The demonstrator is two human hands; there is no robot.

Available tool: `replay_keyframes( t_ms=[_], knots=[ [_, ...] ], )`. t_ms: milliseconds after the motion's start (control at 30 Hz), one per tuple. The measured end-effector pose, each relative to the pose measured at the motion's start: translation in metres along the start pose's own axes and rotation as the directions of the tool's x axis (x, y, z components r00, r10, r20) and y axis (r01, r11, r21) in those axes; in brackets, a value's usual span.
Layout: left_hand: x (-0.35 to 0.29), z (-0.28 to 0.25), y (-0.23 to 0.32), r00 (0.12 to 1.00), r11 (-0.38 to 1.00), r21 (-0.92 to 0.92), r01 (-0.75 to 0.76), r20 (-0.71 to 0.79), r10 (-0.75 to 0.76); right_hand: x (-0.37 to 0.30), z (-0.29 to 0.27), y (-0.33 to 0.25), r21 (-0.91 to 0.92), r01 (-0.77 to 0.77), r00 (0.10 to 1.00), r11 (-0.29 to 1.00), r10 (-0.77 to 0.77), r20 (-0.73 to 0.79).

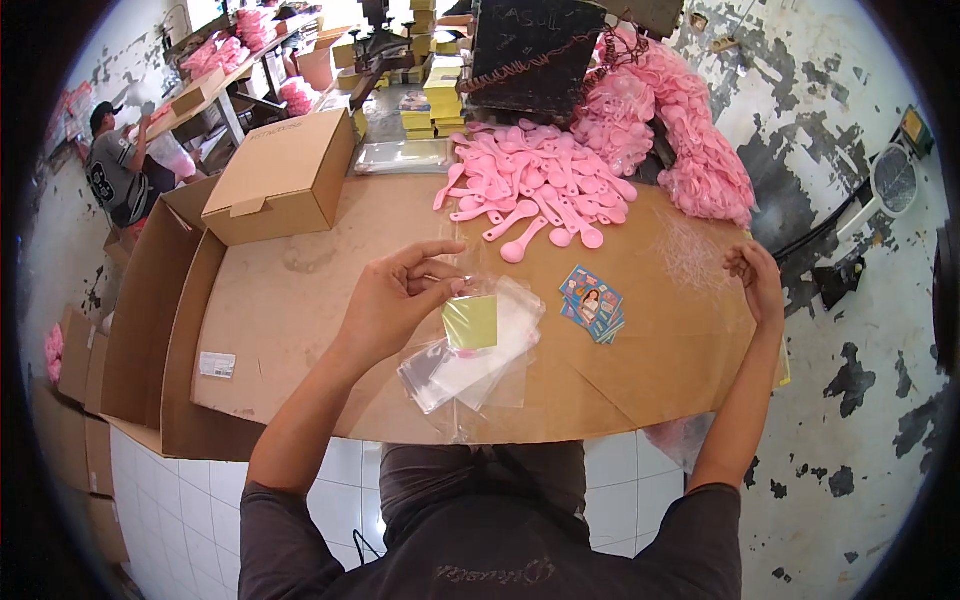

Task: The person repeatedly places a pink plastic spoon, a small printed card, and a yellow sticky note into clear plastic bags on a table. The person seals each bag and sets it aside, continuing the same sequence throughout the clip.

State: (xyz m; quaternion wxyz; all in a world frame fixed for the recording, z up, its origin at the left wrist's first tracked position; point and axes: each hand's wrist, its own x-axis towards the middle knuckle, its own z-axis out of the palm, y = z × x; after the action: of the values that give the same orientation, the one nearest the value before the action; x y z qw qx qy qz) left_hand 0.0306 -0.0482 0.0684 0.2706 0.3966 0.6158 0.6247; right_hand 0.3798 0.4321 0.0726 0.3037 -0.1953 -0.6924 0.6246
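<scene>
My left hand (402, 300) pinches the top of a clear plastic bag (470, 322). A yellow-green card shows through the bag, and a bit of pink shows at its lower edge. Beneath it, several clear plastic bags (470, 372) lie loosely overlapped on the cardboard. My right hand (757, 280) is raised at the table's right edge, fingers curled in; anything in them is too small to make out. Beside it lies a loose heap of thin clear strips (693, 252). Between my hands, a small stack of blue printed cards (594, 303) is fanned out.
Pink plastic spoons (540, 180) are heaped at the table's far side, with large bags of pink spoons (695, 140) behind. A closed cardboard box (280, 175) sits far left, beside an open box (150, 330). Yellow card stacks (440, 90) stand behind. Another person (120, 165) works far left.
</scene>
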Motion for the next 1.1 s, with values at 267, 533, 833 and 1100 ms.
replay_keyframes(
  t_ms=[267,533,833,1100],
  knots=[
    [0.003,0.002,0.001,0.998,0.998,0.056,-0.004,-0.056,0.007,0.01,0.005,-0.022,-0.857,-0.078,0.98,0.51,-0.12,-0.161],
    [0.011,0.022,0.009,0.998,0.999,0.03,-0.03,-0.052,0.031,-0.028,0.221,-0.039,-0.443,0.299,0.873,0.845,-0.055,0.485],
    [0.01,0.02,-0.017,0.997,0.994,-0.077,-0.074,-0.038,0.071,-0.025,0.32,0.002,0.043,0.013,0.825,0.999,-0.035,0.563],
    [0.005,0.017,-0.041,0.992,0.984,-0.129,0.125,0.051,-0.119,-0.028,0.323,0.01,-0.001,-0.106,0.84,0.994,0.09,0.536]
  ],
)
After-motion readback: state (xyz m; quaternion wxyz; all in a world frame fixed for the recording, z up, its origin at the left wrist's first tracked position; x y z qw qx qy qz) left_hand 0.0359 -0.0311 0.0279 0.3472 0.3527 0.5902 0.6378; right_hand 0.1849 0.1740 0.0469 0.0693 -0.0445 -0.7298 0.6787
